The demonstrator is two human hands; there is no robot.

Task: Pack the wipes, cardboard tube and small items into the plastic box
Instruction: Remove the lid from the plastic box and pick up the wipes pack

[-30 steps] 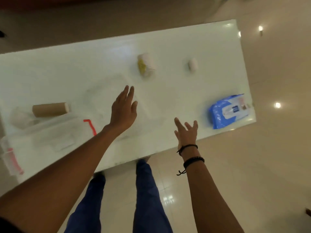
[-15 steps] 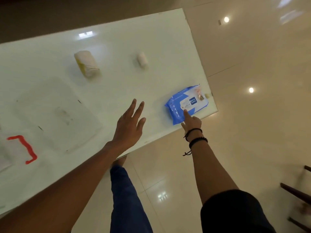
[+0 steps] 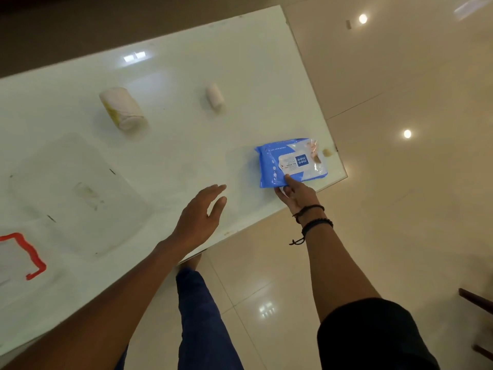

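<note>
The blue wipes pack (image 3: pixel 290 161) lies at the near right corner of the white table (image 3: pixel 186 62). My right hand (image 3: pixel 294 194) grips its near edge, with the thumb on top and the fingers under it. My left hand (image 3: pixel 200 212) hovers open over the table to the left of the pack and holds nothing. A white roll with yellow print (image 3: pixel 121 108) and a small white roll (image 3: pixel 214 97) lie further back. The clear plastic box with a red clasp (image 3: pixel 24 255) shows at the left edge. The cardboard tube is out of view.
A clear flat lid (image 3: pixel 77 193) rests on the table between the box and my left hand. The table's near edge runs diagonally past my legs. Glossy floor tiles lie to the right, and a dark chair part (image 3: pixel 474 297) shows at the lower right.
My view has swung right, away from the box and tube. My right hand has reached the wipes pack and closed on its near edge. My left hand has drifted right, still open.
</note>
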